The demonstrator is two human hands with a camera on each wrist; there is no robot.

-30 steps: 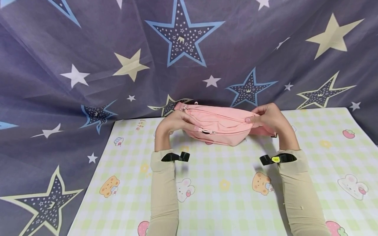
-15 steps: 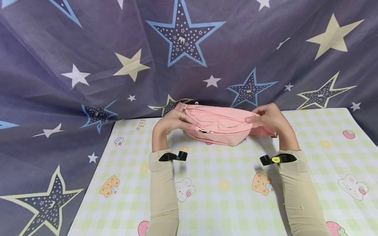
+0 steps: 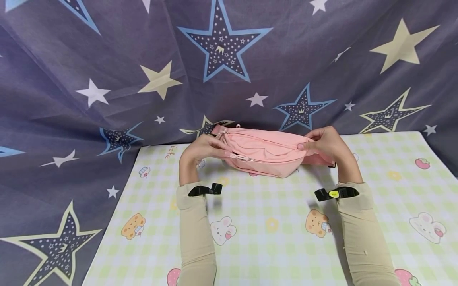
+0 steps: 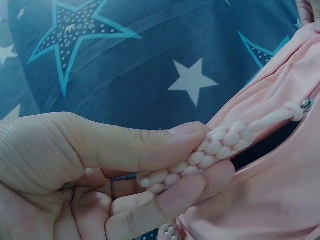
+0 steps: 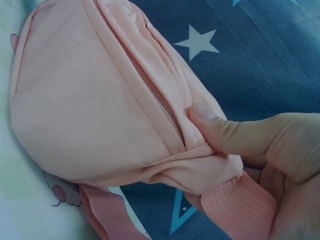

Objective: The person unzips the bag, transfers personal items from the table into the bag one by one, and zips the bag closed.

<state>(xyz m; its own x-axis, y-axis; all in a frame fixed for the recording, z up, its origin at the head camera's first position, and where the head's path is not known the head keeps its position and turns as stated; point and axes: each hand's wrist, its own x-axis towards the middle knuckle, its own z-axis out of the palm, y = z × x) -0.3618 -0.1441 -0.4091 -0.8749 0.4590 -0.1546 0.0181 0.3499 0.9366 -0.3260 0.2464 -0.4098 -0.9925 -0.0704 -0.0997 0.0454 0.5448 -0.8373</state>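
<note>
A pink waist bag [image 3: 275, 167] stands at the back of the table, against the curtain. My left hand [image 3: 205, 147] pinches a braided cord zipper pull [image 4: 215, 150] between thumb and fingers at the bag's left side. The pull's cord runs to a metal slider [image 4: 306, 105], and a dark gap in the zipper shows beside it in the left wrist view. My right hand [image 3: 323, 143] grips the bag's right end, thumb on the near face by the zipper's end. Close to that hand is the bag's pink webbing strap [image 5: 245, 205]. A second braided pull [image 4: 171, 231] hangs lower down.
A checked cloth [image 3: 264, 246] with cartoon prints covers the table. Behind it hangs a dark curtain [image 3: 243, 103] patterned with stars, close to the bag's back. Each wrist carries a black camera mount [image 3: 205, 190].
My left hand has moved left along the bag's front, drawing the zipper pull and slider with it. The dark gap in the zipper has shrunk in the head view. My right hand stays in place.
</note>
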